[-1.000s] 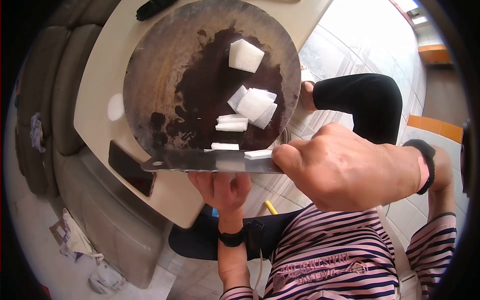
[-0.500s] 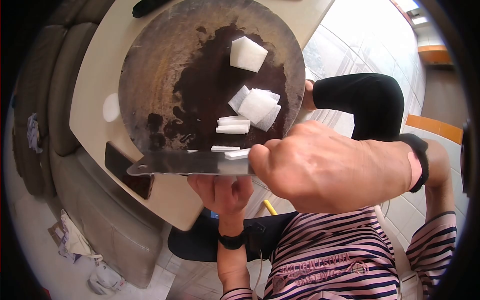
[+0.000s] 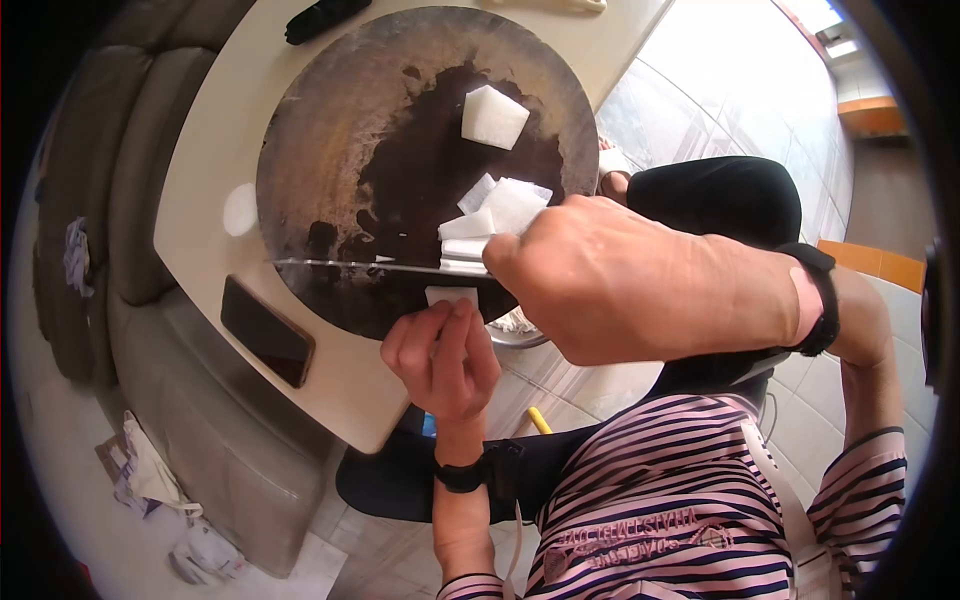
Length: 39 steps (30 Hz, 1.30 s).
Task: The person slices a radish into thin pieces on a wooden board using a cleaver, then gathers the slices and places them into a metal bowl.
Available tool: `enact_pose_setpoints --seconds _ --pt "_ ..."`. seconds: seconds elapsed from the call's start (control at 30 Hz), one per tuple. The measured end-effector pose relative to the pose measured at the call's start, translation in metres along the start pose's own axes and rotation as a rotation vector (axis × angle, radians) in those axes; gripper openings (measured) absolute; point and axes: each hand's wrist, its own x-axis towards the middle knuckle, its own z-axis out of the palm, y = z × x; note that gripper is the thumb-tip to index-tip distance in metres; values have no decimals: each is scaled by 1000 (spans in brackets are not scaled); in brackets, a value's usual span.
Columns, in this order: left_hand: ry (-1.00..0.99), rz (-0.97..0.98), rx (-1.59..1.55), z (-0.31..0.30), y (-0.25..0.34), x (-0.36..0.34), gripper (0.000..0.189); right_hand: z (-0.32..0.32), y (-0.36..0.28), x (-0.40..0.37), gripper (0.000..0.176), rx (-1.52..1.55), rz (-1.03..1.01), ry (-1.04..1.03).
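Bunching the fingers of my left hand [image 3: 440,355] together at 6 o'clock of the round cutting board [image 3: 330,130], I set their tips on a thin white slice [image 3: 450,295] lying at the board's near edge. Whether I pinch it or only touch it, I cannot tell. Just beyond the slice, my right hand [image 3: 620,285] is closed in a fist around the handle of a knife [image 3: 370,265]. Its blade shows edge-on and points toward 9 o'clock across the board's near part. On the blade's far side, right by my knuckles, sits a small stack of strips [image 3: 462,247], with flat white pieces [image 3: 512,203] behind it near the board's middle. Farther off, at 1 o'clock, a thick white block [image 3: 493,117] rests on the dark wet stain. A phone [image 3: 267,332] lies on the table [image 3: 200,190] at 8 o'clock of the board.
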Motion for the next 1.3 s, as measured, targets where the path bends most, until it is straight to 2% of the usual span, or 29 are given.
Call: enact_pose_setpoints --seconds 0.03,0.17,0.27,0.37,0.6,0.67,0.9,1.03,1.17,1.3 --pt "-9 0 -2 -1 -1 0 14 6 0 -3 16 5 -48 82" --pt "17 -30 -24 0 -2 1 14 3 -8 -15 18 77 -116 61" --pt "12 -89 -71 2 -2 -5 11 -2 -11 -21 18 67 -87 -22" --pt "1 -104 -65 1 -2 -4 10 0 -8 -24 19 73 -90 -17" --pt "-2 -95 -76 -1 -4 -5 12 -2 -9 -18 18 80 -93 -16" --pt "7 -75 -75 -1 -4 -3 12 -2 -9 -12 17 85 -97 -73" --pt "-11 -128 -140 -5 0 -6 16 13 -11 21 17 195 -95 -16" --pt "16 -73 -73 -4 3 1 18 13 -7 21 17 24 -39 -36" --pt "-15 18 -7 -4 1 2 13 4 -7 9 8 -1 56 -37" --pt "-40 23 -24 -5 0 2 14 -1 -8 -4 9 16 24 -59"
